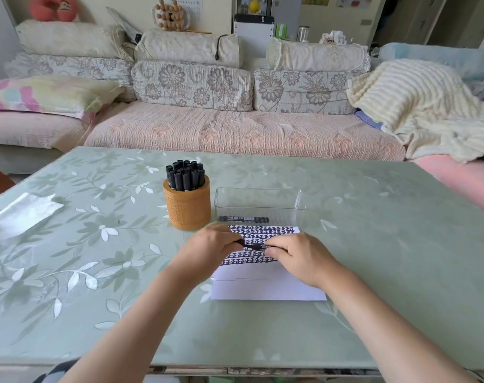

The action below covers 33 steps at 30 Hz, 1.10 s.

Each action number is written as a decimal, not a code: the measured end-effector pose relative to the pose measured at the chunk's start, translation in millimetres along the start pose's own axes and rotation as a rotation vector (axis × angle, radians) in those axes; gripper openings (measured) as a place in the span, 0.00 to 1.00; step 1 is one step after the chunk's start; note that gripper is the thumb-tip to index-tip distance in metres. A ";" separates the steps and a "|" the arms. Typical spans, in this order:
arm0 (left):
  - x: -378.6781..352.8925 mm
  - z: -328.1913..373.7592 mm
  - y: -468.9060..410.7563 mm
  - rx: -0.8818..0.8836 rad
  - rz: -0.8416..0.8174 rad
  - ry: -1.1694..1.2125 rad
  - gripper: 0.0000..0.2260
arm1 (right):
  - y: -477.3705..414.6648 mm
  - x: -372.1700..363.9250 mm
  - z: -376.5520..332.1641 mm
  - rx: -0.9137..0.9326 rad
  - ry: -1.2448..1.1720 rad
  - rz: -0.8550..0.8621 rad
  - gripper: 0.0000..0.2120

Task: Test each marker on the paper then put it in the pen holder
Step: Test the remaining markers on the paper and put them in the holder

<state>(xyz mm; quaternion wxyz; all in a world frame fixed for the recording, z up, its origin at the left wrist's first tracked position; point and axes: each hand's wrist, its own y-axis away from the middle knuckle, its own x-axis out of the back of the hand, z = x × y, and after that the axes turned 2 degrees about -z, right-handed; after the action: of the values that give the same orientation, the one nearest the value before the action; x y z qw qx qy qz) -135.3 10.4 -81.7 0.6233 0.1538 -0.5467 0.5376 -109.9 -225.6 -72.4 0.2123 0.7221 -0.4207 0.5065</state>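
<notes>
Holding one black marker point(256, 246) level between them, the left hand point(213, 244) and the right hand point(297, 257) hover over the paper point(265, 286) near the middle of the surface point(373, 272). The fingers of each hand are curled closed around one end of the marker; whether they are pulling the cap off or pressing it back on cannot be told.

The task looks well advanced. The upper part of the paper is dense with rows of black test marks, while its near half is blank. The wooden pen holder point(187, 208), just beyond the left hand, is packed with upright black markers point(185, 175). The clear plastic box point(258, 201) behind the paper looks nearly empty: one dark marker-like piece point(243, 218) lies along its near wall. So apparently the marker in hand, and perhaps that one, remain.
</notes>
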 end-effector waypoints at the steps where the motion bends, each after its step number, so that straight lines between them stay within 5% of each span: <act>1: 3.8 -3.9 1.8 0.040 0.013 0.004 0.12 | 0.8 2.6 3.1 0.005 0.017 0.018 0.11; 10: 11.5 -34.2 19.6 0.442 0.001 -0.141 0.10 | 3.2 -3.0 23.3 -0.085 -0.111 0.064 0.16; 15: 5.1 -35.1 19.8 0.493 -0.021 -0.210 0.08 | 5.3 -1.5 21.0 -0.098 -0.235 0.092 0.23; 19: 2.6 -33.0 17.1 0.482 -0.035 -0.242 0.09 | 4.7 4.5 22.4 -0.089 -0.345 0.189 0.18; 24: -4.2 -15.6 5.3 0.294 0.138 -0.231 0.08 | 6.6 8.2 39.9 -0.143 -0.419 0.206 0.33; 29: -32.2 30.7 -3.7 0.018 0.082 -0.101 0.06 | 16.6 9.9 48.0 -0.150 -0.469 0.272 0.09; 33: -54.0 56.1 -4.6 -0.090 0.036 -0.080 0.09 | 21.4 8.3 50.0 -0.250 -0.768 0.257 0.04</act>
<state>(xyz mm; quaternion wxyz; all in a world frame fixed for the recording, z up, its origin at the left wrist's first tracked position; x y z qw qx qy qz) -150.9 -62.1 -105.7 0.5975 0.1368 -0.5975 0.5170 -98.8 -277.4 -87.2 0.0610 0.7688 -0.6141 0.1679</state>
